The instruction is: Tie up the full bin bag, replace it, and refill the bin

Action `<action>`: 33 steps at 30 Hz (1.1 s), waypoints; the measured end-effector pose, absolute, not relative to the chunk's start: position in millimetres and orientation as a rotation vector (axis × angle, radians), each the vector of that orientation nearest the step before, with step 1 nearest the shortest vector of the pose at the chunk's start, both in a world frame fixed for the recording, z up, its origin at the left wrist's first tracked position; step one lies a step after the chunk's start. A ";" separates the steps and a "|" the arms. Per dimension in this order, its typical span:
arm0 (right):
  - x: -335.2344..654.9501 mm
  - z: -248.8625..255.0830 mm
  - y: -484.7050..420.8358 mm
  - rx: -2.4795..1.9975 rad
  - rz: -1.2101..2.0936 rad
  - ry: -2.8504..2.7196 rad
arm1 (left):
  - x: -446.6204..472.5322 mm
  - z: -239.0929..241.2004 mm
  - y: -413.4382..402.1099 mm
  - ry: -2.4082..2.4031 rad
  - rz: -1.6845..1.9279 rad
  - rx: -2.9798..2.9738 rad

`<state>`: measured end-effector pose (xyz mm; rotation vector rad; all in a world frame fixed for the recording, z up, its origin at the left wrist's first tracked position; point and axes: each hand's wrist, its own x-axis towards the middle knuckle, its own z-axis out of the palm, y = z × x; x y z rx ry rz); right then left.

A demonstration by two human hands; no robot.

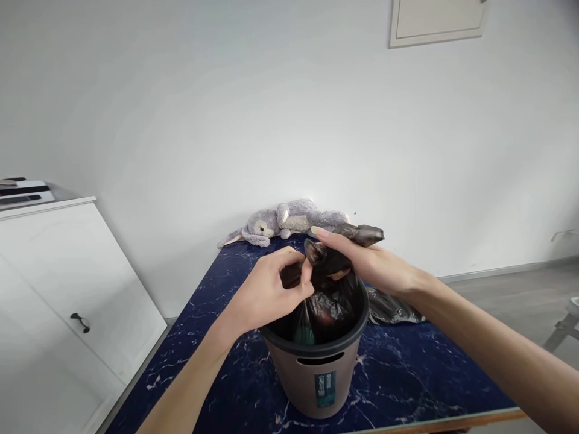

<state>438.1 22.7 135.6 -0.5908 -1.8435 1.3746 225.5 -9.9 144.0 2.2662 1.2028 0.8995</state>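
Observation:
A grey-brown trash can [312,374] with a dark rim stands on the blue marbled table. Inside it sits a black garbage bag [332,304], its gathered top pulled up above the rim. My left hand [275,289] is closed, pinching the bag's neck from the left. From the right, my right hand [362,256] wraps round the twisted upper part of the bag, thumb on top. Something reddish and something green show faintly through the thin plastic. What they are I cannot make out.
Another black plastic bag [391,306] lies flat on the table [407,361], right of the can. A grey plush rabbit [289,220] rests at the back against the wall. At left is a white cabinet [58,313] with a black handle.

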 end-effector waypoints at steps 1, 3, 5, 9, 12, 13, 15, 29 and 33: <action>441.1 135.4 24.1 -0.577 1.374 -1.880 | 225.0 144.6 -9.4 1.140 0.899 2.287; 447.4 136.7 25.1 -0.545 1.296 -2.011 | 223.0 145.0 -7.0 1.066 0.872 2.301; 453.6 140.1 23.4 -0.520 1.159 -2.188 | 219.6 144.2 -2.7 1.064 0.838 2.263; 460.7 143.9 19.0 -0.435 0.898 -2.410 | 212.9 140.8 5.8 1.101 0.815 2.075; 459.9 138.0 21.8 -0.441 0.625 -2.411 | 211.1 138.9 8.1 1.118 0.841 1.965; 458.9 134.5 23.9 -0.473 0.532 -2.391 | 211.1 138.6 8.1 1.128 0.855 1.951; 456.3 126.3 28.7 -0.576 0.385 -2.324 | 211.2 138.1 7.8 1.148 0.883 1.962; 435.5 102.2 39.9 -0.364 -0.345 -1.952 | 209.2 140.1 -5.8 1.108 0.771 2.137; 433.5 101.7 38.9 -0.336 -0.598 -1.858 | 207.8 135.8 5.0 1.161 1.042 1.964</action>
